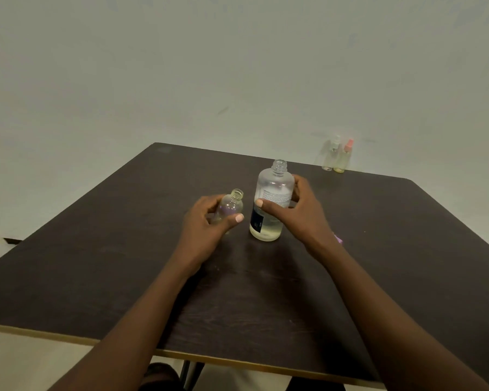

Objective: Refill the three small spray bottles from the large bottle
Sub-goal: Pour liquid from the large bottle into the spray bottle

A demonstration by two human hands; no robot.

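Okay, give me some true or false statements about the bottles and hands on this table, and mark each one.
The large bottle stands upright on the table with its cap off. True.
The left hand holds a small bottle with a spray top on. False: its neck is open.
The right hand curls round the large bottle. True.
The pink-topped bottle and the clear-topped bottle lie on their sides. False: both stand upright at the far edge.
The large bottle is full to the neck. False: liquid fills only its lower part.
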